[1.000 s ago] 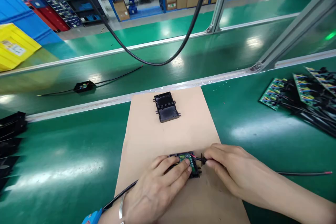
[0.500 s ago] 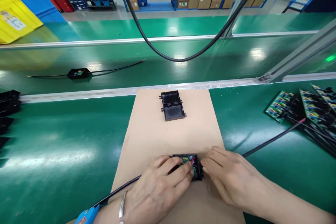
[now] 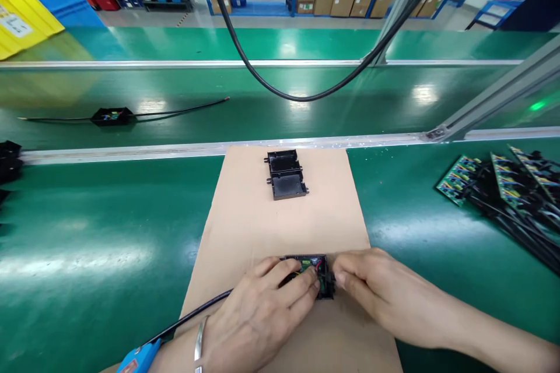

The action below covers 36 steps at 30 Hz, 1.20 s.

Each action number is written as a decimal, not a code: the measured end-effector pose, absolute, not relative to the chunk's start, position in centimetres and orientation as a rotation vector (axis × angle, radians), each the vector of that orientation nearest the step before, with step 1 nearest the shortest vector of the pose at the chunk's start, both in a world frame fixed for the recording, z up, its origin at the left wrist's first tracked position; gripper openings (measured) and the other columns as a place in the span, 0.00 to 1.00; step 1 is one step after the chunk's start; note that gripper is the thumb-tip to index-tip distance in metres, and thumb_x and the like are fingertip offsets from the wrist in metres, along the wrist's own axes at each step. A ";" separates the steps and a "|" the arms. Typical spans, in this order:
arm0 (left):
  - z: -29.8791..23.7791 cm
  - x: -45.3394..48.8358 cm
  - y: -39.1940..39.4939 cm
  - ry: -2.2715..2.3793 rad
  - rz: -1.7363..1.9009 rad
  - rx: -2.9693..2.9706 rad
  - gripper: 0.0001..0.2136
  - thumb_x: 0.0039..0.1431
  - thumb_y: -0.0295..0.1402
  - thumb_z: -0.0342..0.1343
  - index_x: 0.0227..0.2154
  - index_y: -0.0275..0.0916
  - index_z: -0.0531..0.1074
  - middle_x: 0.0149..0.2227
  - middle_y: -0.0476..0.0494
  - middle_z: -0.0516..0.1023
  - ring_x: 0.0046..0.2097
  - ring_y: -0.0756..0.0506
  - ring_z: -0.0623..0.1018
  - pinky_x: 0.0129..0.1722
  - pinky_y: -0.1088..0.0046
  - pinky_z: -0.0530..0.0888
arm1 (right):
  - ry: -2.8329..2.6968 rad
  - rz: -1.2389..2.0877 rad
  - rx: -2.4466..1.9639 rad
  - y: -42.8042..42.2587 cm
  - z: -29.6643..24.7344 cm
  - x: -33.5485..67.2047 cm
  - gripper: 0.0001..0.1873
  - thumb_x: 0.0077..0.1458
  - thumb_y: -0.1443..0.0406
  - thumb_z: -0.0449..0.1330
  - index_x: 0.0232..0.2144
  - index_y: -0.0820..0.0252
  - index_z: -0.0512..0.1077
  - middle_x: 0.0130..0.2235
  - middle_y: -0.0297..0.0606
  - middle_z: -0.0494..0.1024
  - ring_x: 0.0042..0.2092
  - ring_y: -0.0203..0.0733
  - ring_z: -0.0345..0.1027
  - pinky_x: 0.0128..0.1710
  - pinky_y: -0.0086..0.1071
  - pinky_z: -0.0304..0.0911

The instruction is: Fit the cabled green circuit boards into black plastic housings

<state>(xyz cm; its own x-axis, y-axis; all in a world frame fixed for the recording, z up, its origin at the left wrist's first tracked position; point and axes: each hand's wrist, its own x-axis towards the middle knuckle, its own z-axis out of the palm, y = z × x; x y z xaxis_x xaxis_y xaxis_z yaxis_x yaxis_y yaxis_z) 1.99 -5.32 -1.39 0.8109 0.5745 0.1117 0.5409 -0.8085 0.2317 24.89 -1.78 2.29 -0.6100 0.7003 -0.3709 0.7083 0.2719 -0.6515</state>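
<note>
On the cardboard sheet lies an open black plastic box (image 3: 328, 289) with a green circuit board (image 3: 307, 263) and small coloured wires inside. My left hand (image 3: 266, 306) covers its left part, fingers bent and pressing onto the board and holding the box down. A black cable (image 3: 199, 309) leads from under this hand toward the lower left. At the right end of the box, my right hand (image 3: 367, 280) is closed, thumb against curled fingers, around the right-hand cable, which the hand and forearm hide. Farther up the cardboard lies an empty, hinged-looking black case (image 3: 289, 185), opened flat.
Cardboard (image 3: 245, 215) covers part of the green bench. Circuit boards with cables (image 3: 459, 180) are piled at right; black cases (image 3: 9, 163) sit at left. Beyond the metal rail lies a wired box (image 3: 112, 116). A thick black cable (image 3: 301, 98) hangs in a loop ahead. A blue object (image 3: 139, 358) is by my left wrist.
My right hand has curled tighter and turned at the box's right end. The cable end that stuck out behind it no longer shows. My left hand stays on the board; the view shifts slightly.
</note>
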 end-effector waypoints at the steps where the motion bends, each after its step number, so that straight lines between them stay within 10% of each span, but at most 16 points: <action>1: -1.4 2.0 -5.3 0.869 0.254 2.814 0.14 0.67 0.29 0.48 0.53 0.36 0.66 0.55 0.49 0.70 0.54 0.43 0.66 0.53 0.64 0.64 | 2.453 -1.300 1.361 -1.3 2.4 24.9 0.15 0.64 0.68 0.45 0.23 0.58 0.54 0.24 0.29 0.62 0.27 0.33 0.55 0.26 0.28 0.50; 17: -0.4 2.2 -4.9 0.850 0.091 2.709 0.15 0.64 0.24 0.46 0.52 0.37 0.68 0.62 0.53 0.63 0.53 0.42 0.66 0.51 0.62 0.68 | 2.498 -0.725 1.080 0.3 2.2 23.4 0.07 0.47 0.74 0.55 0.23 0.61 0.70 0.26 0.41 0.76 0.27 0.44 0.68 0.24 0.34 0.49; 29: -1.0 1.5 -5.4 0.840 0.291 2.888 0.20 0.68 0.24 0.40 0.59 0.42 0.62 0.61 0.53 0.65 0.54 0.44 0.68 0.52 0.65 0.63 | 2.952 -0.765 1.275 -3.1 0.1 26.3 0.09 0.60 0.72 0.50 0.36 0.60 0.69 0.36 0.39 0.71 0.39 0.44 0.62 0.40 0.38 0.58; 36: -1.0 2.7 -6.6 0.952 0.202 2.959 0.22 0.64 0.21 0.39 0.61 0.24 0.57 0.55 0.36 0.71 0.57 0.43 0.65 0.58 0.62 0.56 | 3.279 -0.522 1.045 -3.7 -3.3 26.5 0.19 0.63 0.74 0.41 0.38 0.64 0.72 0.34 0.43 0.72 0.35 0.44 0.60 0.36 0.40 0.58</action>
<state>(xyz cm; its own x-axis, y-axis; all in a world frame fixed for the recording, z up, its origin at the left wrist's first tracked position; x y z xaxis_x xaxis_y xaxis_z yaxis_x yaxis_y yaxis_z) 2.70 -6.63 -1.00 0.8047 0.5825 0.1150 0.5790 -0.8127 0.0651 26.50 -3.67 -3.28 -0.7678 0.5994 0.2263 0.4996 0.7812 -0.3743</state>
